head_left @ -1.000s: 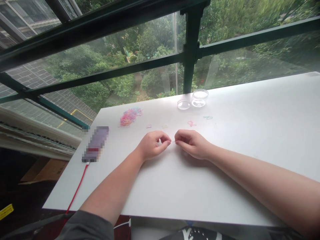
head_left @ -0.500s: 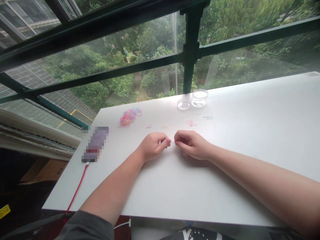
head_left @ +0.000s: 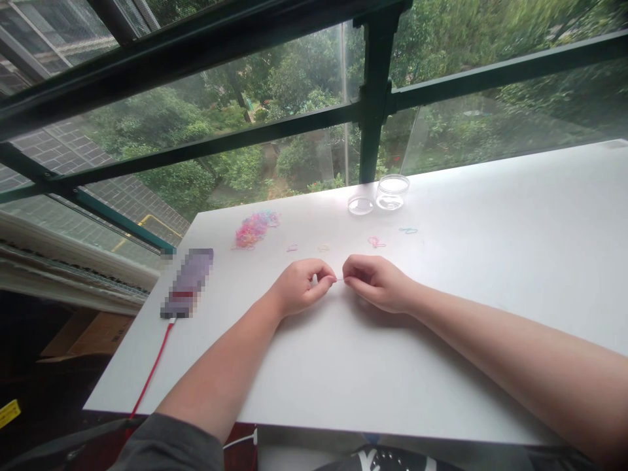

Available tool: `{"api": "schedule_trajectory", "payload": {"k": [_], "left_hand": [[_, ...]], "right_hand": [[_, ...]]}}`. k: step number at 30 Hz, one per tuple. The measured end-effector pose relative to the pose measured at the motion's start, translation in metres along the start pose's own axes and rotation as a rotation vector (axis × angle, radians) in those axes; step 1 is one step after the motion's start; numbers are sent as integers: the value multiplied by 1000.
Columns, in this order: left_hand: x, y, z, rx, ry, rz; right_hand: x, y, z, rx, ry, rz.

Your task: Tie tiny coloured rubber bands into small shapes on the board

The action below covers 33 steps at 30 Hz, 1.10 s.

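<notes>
Head view shows your two bare hands close together, near the middle of a smooth white table [head_left: 441, 373]. Your left hand [head_left: 304, 286] pinches one end of a thin pale strand [head_left: 339, 279] between thumb and finger. Your right hand [head_left: 375, 282] pinches the other end, with its fingers curled in. The strand runs across the little gap between your fingertips. It is too small to tell its full shape.

Just past your hands are a small pink-purple band [head_left: 292, 248], a pale yellow band [head_left: 322, 248], some looped pink bands [head_left: 376, 242] and some blue-green bands [head_left: 408, 230]. Farther to the left is a messy heap of bright little bands [head_left: 255, 229]. Near the window, a round clear jar [head_left: 391, 193] stands beside a flat, round, clear lid [head_left: 360, 206].
</notes>
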<state>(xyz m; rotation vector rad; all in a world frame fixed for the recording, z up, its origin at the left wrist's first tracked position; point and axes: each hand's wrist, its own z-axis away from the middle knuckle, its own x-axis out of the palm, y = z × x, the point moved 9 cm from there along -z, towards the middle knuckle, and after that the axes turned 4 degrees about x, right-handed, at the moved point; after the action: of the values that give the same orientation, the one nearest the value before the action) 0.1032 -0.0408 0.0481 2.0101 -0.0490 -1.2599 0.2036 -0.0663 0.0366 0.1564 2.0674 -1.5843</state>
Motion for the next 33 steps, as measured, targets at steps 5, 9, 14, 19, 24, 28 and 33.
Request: {"api": "schedule_trajectory", "payload": {"k": [5,9,14,19,24,28,33], "left_hand": [[-13,-11,3,-25,26,-51],[-52,-45,12,-126,209,-147],[-81,-84,25,-275,349,-216],[-77,-90,24,-285,346,-207],[-76,-94,23,-293,328,-225],[-73,-97,24,-308,297,-221],[-76,-96,25,-312,350,-223]], "right_hand": [[0,2,1,24,-16,26],[-1,7,3,44,-13,81],[1,9,3,17,-43,113],[2,8,2,33,-38,116],[3,9,2,44,-46,104],[3,10,2,50,-51,106],[4,9,2,51,-55,99]]}}
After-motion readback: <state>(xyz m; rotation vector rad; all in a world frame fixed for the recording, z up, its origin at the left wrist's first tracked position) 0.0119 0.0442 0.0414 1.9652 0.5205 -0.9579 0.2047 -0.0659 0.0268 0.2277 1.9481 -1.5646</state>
